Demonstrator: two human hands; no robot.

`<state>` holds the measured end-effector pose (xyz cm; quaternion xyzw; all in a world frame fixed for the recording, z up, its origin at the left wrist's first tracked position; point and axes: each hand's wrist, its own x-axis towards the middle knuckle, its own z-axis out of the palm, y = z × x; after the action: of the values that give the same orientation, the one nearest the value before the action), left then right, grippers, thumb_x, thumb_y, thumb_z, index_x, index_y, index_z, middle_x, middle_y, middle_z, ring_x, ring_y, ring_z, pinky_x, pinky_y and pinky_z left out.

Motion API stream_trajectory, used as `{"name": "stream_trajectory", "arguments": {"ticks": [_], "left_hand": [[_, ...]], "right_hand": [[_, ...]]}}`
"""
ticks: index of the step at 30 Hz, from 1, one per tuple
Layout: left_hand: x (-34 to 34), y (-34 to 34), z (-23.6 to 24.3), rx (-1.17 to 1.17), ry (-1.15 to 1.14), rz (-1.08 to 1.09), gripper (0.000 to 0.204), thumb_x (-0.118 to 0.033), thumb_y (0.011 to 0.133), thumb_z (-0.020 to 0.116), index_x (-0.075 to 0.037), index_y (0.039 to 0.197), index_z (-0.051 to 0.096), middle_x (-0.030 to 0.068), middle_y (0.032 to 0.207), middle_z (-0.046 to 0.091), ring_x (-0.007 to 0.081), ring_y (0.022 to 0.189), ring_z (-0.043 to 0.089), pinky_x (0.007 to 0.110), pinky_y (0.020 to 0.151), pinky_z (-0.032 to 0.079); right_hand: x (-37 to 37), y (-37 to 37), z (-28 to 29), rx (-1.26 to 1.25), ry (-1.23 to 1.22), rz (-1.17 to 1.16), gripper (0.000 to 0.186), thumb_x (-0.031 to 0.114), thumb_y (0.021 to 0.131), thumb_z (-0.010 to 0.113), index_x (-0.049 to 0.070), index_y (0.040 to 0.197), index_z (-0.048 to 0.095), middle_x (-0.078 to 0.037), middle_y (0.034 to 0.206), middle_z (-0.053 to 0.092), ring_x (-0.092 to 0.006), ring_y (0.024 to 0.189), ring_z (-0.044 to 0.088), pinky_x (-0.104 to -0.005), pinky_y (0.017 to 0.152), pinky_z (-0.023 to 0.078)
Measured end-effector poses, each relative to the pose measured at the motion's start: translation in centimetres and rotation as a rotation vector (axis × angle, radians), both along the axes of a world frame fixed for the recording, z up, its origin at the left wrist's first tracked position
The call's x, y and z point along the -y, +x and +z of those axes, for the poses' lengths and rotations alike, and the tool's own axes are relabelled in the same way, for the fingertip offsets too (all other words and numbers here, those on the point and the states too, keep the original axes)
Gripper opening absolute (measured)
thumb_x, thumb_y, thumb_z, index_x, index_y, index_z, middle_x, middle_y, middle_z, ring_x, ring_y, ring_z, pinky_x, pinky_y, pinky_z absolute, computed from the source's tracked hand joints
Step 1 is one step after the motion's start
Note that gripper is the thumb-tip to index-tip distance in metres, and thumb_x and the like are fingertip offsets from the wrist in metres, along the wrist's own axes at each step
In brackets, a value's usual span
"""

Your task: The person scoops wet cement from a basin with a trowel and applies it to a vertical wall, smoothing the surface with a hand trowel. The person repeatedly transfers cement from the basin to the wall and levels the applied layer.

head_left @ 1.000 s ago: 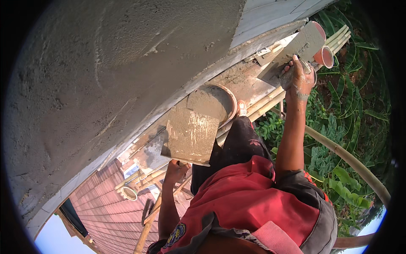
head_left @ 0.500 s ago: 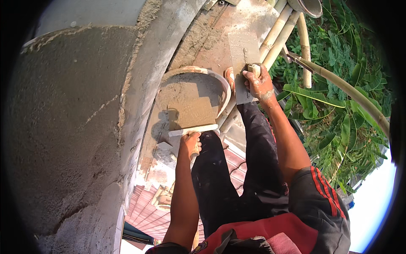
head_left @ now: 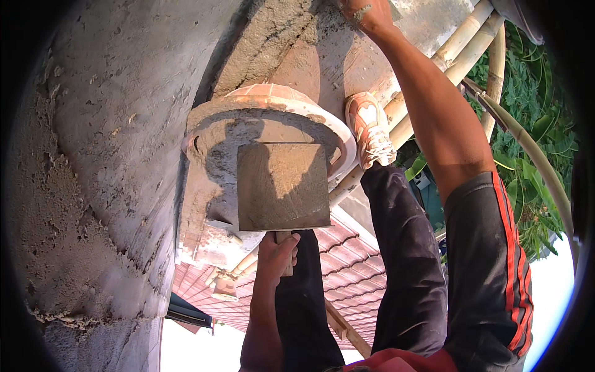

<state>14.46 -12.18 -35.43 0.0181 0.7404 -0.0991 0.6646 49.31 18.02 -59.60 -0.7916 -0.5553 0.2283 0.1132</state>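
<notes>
My left hand [head_left: 273,254] is closed around the short handle of a square plasterer's hawk [head_left: 284,189]. The plate is smeared with grey mortar and no thick heap shows on it. It is held over the near part of a round tub [head_left: 342,133] with wet mortar inside. My right hand [head_left: 367,12] reaches forward to the top edge of the picture, its wrist spotted with mortar. The fingers are cut off there, so what they hold does not show.
A rough, partly plastered wall [head_left: 118,136] runs along the left. My shoe [head_left: 370,127] stands beside the tub, next to bamboo poles [head_left: 462,46]. Below lies a red tiled roof [head_left: 347,273]; green plants [head_left: 527,80] grow at the right.
My right hand has moved forward, and the trowel it held is out of view. The hawk has lost its thick mortar load and is tipped more toward me. The view has shifted.
</notes>
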Motion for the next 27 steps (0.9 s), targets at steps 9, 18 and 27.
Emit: {"name": "stream_trajectory", "arguments": {"ticks": [9, 18, 27], "left_hand": [[0.2, -0.9, 0.0, 0.012, 0.035, 0.078, 0.032, -0.019, 0.092, 0.077, -0.004, 0.113, 0.059, 0.002, 0.083, 0.06, 0.0103, 0.062, 0.058, 0.029, 0.052, 0.051], [1.2, -3.1, -0.4, 0.02, 0.031, 0.063, 0.03, -0.015, 0.092, 0.075, -0.005, 0.114, 0.057, 0.0022, 0.086, 0.058, 0.0117, 0.067, 0.059, 0.03, 0.054, 0.051], [1.7, -4.6, -0.2, -0.049, 0.073, -0.014, 0.029, -0.018, 0.091, 0.077, -0.004, 0.111, 0.061, 0.0023, 0.086, 0.061, 0.0107, 0.067, 0.061, 0.029, 0.053, 0.053]], "right_hand": [[5.0, -5.7, -0.1, 0.075, -0.108, 0.356, 0.042, 0.026, 0.097, 0.072, 0.014, 0.132, 0.051, -0.024, 0.106, 0.072, -0.0468, 0.105, 0.068, -0.0575, 0.085, 0.054], [11.2, -2.4, 2.8, -0.416, -0.124, 0.275, 0.054, 0.033, 0.093, 0.075, 0.013, 0.139, 0.058, -0.019, 0.103, 0.073, -0.0441, 0.098, 0.069, -0.0521, 0.085, 0.054], [22.2, -10.1, 20.1, -0.262, 0.22, 0.471, 0.062, 0.048, 0.092, 0.074, 0.002, 0.132, 0.062, -0.016, 0.099, 0.061, -0.0336, 0.093, 0.061, -0.0437, 0.082, 0.047]]}}
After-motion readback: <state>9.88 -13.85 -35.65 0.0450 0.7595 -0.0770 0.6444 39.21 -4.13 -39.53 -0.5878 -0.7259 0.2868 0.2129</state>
